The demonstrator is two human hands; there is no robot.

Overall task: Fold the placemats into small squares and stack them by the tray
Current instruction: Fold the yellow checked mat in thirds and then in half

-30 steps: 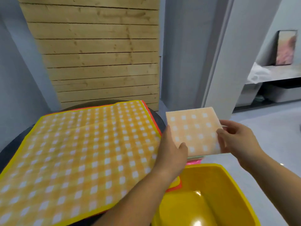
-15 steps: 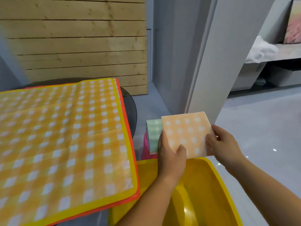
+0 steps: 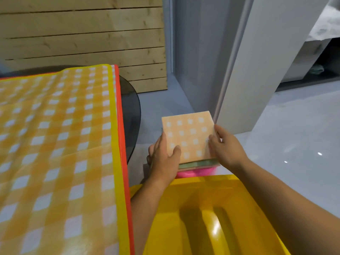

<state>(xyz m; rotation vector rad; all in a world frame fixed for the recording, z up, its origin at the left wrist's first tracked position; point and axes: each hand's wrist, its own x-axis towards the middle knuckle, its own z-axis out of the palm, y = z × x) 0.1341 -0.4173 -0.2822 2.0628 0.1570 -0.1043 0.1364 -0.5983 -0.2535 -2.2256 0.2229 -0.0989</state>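
Observation:
A folded orange checked placemat square (image 3: 189, 135) lies on top of a small stack whose green folded edge (image 3: 198, 164) shows beneath it. The stack rests on something pink (image 3: 195, 173) just beyond the yellow tray (image 3: 202, 183). My left hand (image 3: 162, 159) grips the square's left side, thumb on top. My right hand (image 3: 225, 146) holds its right edge, fingers curled round it. On the left an unfolded yellow checked placemat (image 3: 58, 144) lies flat over another with an orange-red border (image 3: 122, 126).
The dark round table (image 3: 131, 107) carries the flat placemats and ends near the stack. Wooden slats (image 3: 82, 37) and a grey pillar (image 3: 257, 61) stand behind. Grey floor (image 3: 294, 135) lies to the right.
Both hands carried the folded orange square rightward and down, off the table, onto the green folded one. The view swung right and down with them.

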